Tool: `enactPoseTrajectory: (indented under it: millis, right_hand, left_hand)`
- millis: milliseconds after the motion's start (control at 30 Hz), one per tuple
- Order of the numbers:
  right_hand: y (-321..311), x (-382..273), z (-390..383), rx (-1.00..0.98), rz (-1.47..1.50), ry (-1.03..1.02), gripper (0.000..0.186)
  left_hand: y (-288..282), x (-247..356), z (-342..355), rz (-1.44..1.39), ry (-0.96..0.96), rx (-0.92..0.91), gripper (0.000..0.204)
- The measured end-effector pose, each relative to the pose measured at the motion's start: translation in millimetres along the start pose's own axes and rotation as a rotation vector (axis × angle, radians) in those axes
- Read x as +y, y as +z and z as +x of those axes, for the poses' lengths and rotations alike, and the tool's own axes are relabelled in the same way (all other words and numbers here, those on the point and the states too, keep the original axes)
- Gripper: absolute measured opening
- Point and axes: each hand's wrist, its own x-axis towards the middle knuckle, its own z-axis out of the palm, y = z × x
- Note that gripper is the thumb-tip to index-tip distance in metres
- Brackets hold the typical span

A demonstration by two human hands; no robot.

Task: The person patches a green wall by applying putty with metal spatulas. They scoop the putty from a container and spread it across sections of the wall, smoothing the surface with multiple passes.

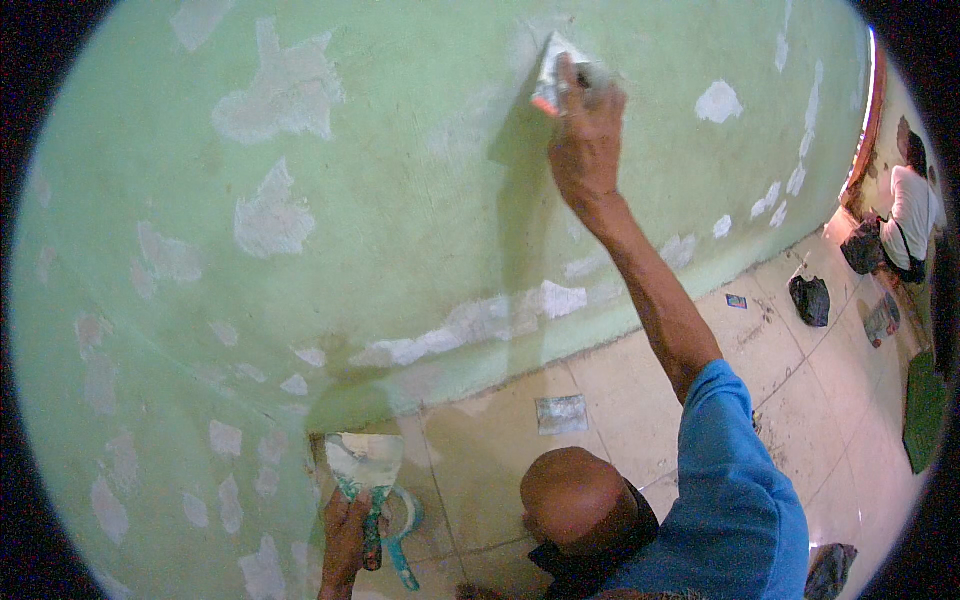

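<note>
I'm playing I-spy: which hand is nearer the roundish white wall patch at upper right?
Right. The right hand is left of the patch; the left hand is far lower-left.

No lettering, number or sign can be read. The small coloured rectangle (736,301) on the tiled floor (480,490) is too small to make out; the pale rectangular sheet (562,415) and the container (882,320) show nothing legible.

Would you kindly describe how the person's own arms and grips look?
The right arm has a short blue sleeve and is bare below it; the right grip is ungloved. The left grip is ungloved too, with no sleeve in view.
</note>
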Motion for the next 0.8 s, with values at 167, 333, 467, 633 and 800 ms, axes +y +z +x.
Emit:
enactPoseTrajectory:
  millis: [167, 333, 467, 633, 800]
  right_hand:
    - [-8.2, -35.4, -25.1, -0.173, 0.116, -0.043, 0.06]
    - [-17.2, -7.9, 1.7, -0.087, 0.027, 0.007, 0.056]
    - [7.8, -1.7, -4.8, -0.032, -0.042, 0.003, 0.062]
    - [-17.6, -29.9, -46.4, -0.231, 0.221, -0.05, 0.062]
    - [-22.2, 5.5, -2.3, -0.103, -0.012, 0.286, 0.052]
  left_hand:
    - [-4.4, 4.6, -0.5, 0.049, 0.002, -0.03, 0.024]
    - [3.8, 10.6, -2.3, 0.049, 0.039, -0.003, 0.025]
    - [10.1, 18.4, -3.0, 0.03, 0.024, -0.008, 0.025]
    - [-0.8, 9.8, -5.4, 0.044, -0.002, 0.006, 0.026]
    - [2.3, 12.3, -4.1, 0.01, -0.021, -0.023, 0.026]
